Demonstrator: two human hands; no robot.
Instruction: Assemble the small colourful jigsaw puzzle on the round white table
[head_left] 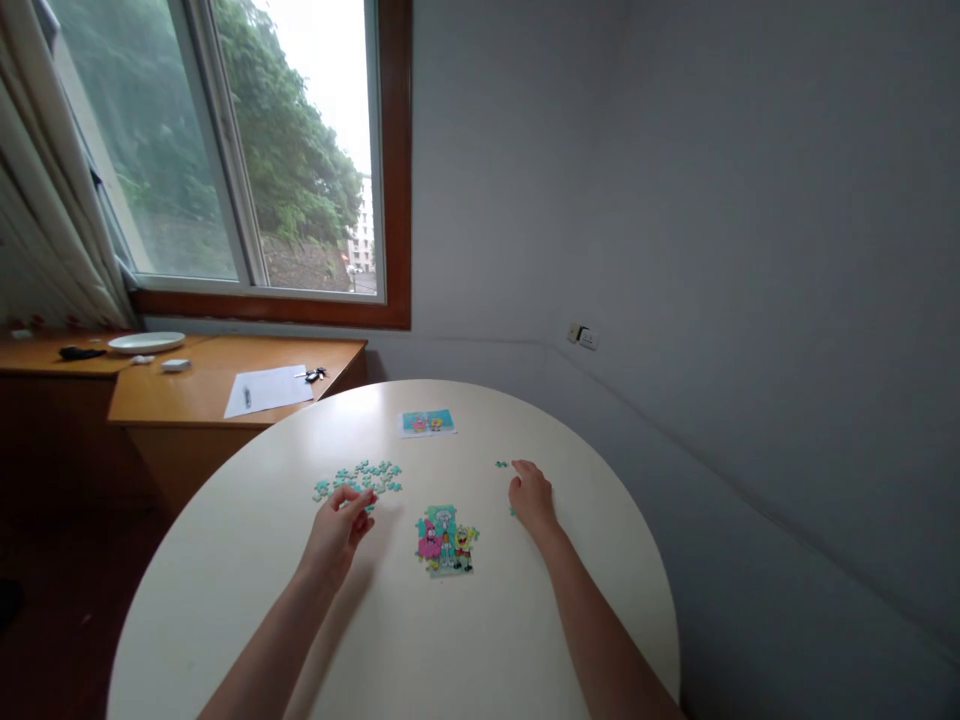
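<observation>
A partly joined jigsaw puzzle (448,542) with pink, teal and yellow cartoon figures lies on the white round table (480,650), between my hands. My left hand (341,530) is raised at the near edge of a pile of loose puzzle pieces (365,472). Its thumb and index finger are pinched together; whatever is between them is too small to make out. To the right of the puzzle, my right hand (532,497) rests low over the tabletop, its thumb and index finger apart. Just beyond its index fingertip lies a teal puzzle piece (502,464). Another small piece (512,512) peeks out beside that hand.
A picture card (427,423) of the cartoon lies toward the table's far side. Beyond, at left, a wooden desk (172,400) bears paper (268,390), keys (315,375), a white plate (146,343) and a small white box (175,366). Grey walls stand behind the table.
</observation>
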